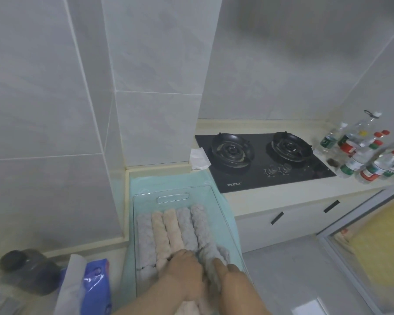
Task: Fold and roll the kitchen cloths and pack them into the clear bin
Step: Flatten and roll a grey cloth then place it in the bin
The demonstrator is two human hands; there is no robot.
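left hand (pixel 182 277), right hand (pixel 231 280) on cloths (pixel 168 226)

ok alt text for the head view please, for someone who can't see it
A person's left hand and right hand tuck a grey rolled cloth beside four more grey and beige rolls in a clear plastic bin on a mint green cloth. A black two-burner gas hob sits to the right.

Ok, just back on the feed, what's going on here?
A person is packing rolled cloths into the clear bin. Five rolls, grey and beige, lie side by side in it. Both hands are at the near end: the right hand grips the rightmost grey roll, and the left hand rests on the rolls beside it.
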